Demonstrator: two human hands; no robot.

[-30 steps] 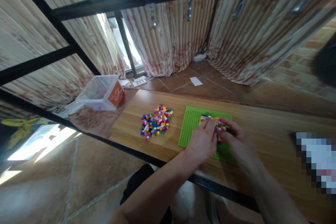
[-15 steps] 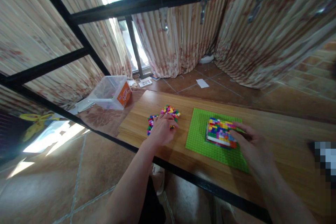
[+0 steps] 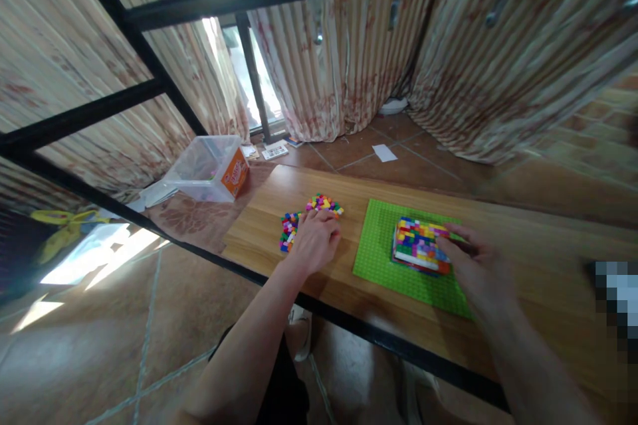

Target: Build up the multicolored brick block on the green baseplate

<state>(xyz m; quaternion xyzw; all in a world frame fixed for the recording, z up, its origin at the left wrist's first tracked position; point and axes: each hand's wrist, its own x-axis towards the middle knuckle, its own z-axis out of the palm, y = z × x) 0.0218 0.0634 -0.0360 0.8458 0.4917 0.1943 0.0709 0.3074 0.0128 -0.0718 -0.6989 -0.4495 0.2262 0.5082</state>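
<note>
Baseplate (image 3: 375, 259): one, bright green, studded; lying flat on the surface (image 3: 259, 219), before me and to my right.
Block (image 3: 419, 244): one, oblong, built of bricks in yellow, blue, red, green, purple and orange, with a white strip along the side nearest me; sitting flat on the baseplate.
Bricks (image 3: 288, 231): many, small, loose, mixed colours; heaped on the surface to my left, apart from the baseplate, partly hidden from me.

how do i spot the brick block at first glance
On the long brown wooden table, find the green studded baseplate. On it stands a box-shaped block of multicoloured plastic bricks, by the right hand. Unlike the loose pile of coloured bricks on the wood, it is built into one compact piece.
</note>
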